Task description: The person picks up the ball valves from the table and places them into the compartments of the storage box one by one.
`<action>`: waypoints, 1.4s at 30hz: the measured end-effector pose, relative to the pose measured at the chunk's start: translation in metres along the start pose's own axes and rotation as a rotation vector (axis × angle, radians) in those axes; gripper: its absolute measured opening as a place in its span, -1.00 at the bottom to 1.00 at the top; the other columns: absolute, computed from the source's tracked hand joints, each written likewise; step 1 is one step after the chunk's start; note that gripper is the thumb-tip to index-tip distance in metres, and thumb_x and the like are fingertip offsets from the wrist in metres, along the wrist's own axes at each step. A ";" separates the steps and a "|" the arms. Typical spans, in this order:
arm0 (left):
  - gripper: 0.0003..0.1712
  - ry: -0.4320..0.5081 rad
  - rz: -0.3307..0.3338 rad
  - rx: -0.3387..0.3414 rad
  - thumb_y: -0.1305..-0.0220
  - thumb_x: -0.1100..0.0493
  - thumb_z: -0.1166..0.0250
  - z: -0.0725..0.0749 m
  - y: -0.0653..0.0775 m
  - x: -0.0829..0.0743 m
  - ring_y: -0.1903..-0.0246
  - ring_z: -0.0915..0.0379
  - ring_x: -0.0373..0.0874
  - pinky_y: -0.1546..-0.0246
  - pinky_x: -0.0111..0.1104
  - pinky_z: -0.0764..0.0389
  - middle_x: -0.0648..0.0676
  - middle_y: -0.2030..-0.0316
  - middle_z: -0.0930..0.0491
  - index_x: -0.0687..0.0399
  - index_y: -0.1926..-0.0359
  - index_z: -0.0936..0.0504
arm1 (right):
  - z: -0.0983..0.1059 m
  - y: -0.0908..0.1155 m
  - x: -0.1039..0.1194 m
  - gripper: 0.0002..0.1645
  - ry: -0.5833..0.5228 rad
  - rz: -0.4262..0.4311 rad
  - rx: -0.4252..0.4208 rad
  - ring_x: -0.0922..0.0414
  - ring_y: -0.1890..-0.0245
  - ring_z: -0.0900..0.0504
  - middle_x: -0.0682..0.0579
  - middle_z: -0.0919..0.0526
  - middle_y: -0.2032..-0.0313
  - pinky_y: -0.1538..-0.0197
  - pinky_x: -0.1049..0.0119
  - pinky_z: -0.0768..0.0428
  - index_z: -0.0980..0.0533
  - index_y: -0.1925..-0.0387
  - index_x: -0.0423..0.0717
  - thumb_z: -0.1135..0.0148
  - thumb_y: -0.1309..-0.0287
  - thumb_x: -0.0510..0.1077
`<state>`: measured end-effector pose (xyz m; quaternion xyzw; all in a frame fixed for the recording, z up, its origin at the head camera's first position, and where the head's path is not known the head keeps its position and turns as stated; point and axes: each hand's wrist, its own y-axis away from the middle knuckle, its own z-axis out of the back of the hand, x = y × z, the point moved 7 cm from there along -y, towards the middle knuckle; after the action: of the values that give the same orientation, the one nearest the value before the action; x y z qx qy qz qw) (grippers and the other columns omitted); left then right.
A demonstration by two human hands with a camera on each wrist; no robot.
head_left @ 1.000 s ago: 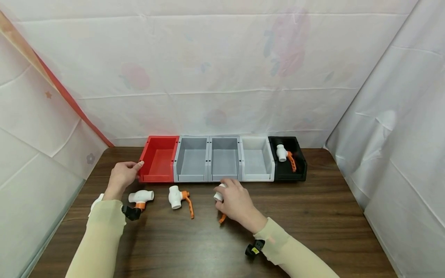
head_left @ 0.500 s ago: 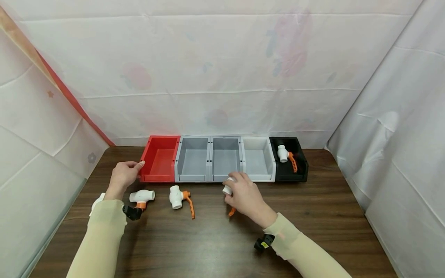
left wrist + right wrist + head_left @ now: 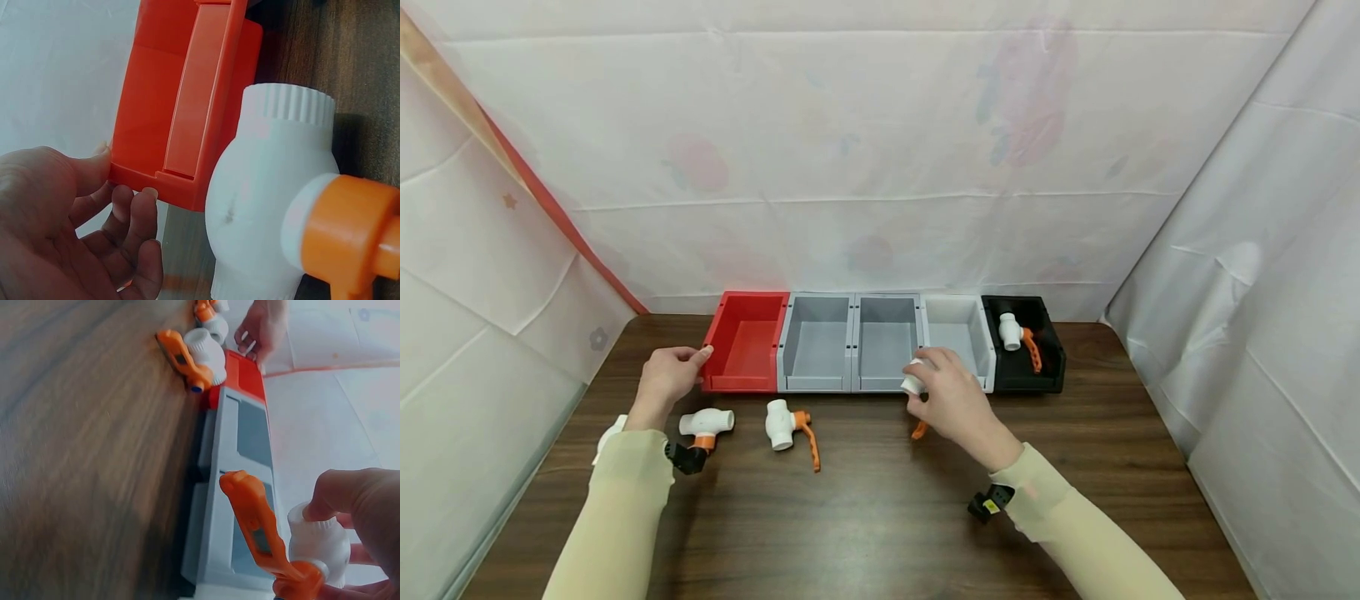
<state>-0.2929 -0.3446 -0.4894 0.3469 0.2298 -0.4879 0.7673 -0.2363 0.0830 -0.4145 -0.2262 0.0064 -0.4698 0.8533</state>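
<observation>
Head view forward-down, wrist views close, red bin in all.

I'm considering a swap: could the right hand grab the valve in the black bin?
Probably not: the right hand holds another valve, though the valve in the black bin lies uncovered in the black bin.

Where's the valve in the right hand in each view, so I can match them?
Head: the held valve is right of and below centre, partly hidden by the right hand.
Left wrist: not in it; the white valve there is another.
Right wrist: lower right, orange handle pointing up and left.
Shared landmark: the red bin, in all three views.
</observation>
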 end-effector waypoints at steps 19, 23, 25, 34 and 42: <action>-0.29 -0.027 0.017 -0.027 -0.47 -0.22 -0.05 0.002 0.003 0.000 0.06 -0.35 0.21 0.21 -0.11 -0.51 0.38 -0.12 -0.46 0.29 -0.29 -0.46 | 0.026 -0.022 -0.052 -0.63 0.012 0.077 -0.080 -0.15 -0.11 -0.48 -0.17 -0.54 -0.10 -0.08 0.01 -0.55 -0.67 0.08 -0.10 -0.46 0.02 -0.23; -0.28 -0.034 0.015 -0.025 -0.48 -0.22 -0.04 0.003 0.003 -0.001 0.07 -0.34 0.21 0.22 -0.11 -0.50 0.39 -0.11 -0.46 0.30 -0.30 -0.45 | 0.022 -0.029 -0.064 -0.65 0.014 0.110 -0.066 -0.17 -0.18 -0.44 -0.19 -0.52 -0.14 -0.18 -0.05 -0.48 -0.67 0.08 -0.12 -0.46 -0.03 -0.22; -0.29 -0.038 0.012 -0.025 -0.48 -0.21 -0.04 0.003 0.003 -0.001 0.08 -0.35 0.21 0.22 -0.11 -0.50 0.38 -0.09 -0.47 0.31 -0.29 -0.46 | 0.020 -0.032 -0.069 -0.66 0.014 0.123 -0.048 -0.16 -0.21 -0.41 -0.20 -0.51 -0.16 -0.18 -0.04 -0.48 -0.67 0.07 -0.12 -0.44 -0.06 -0.20; -0.29 -0.046 0.008 -0.028 -0.48 -0.21 -0.04 0.004 0.003 -0.002 0.08 -0.35 0.22 0.23 -0.11 -0.51 0.39 -0.09 -0.47 0.32 -0.28 -0.46 | 0.007 -0.041 -0.079 -0.63 0.011 0.201 0.012 -0.15 -0.25 -0.37 -0.23 -0.49 -0.17 -0.15 0.01 -0.49 -0.64 0.03 -0.15 -0.43 -0.06 -0.28; -0.30 -0.049 0.006 -0.028 -0.49 -0.21 -0.03 0.004 0.001 -0.001 0.07 -0.34 0.22 0.23 -0.10 -0.51 0.39 -0.10 -0.47 0.32 -0.28 -0.47 | -0.004 -0.053 -0.085 -0.56 0.042 0.249 0.075 -0.12 -0.28 -0.31 -0.20 -0.44 -0.18 -0.05 0.12 -0.56 -0.61 -0.03 -0.15 -0.44 -0.07 -0.34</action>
<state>-0.2925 -0.3470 -0.4857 0.3249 0.2165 -0.4907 0.7790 -0.3264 0.1255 -0.4146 -0.1817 0.0346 -0.3650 0.9125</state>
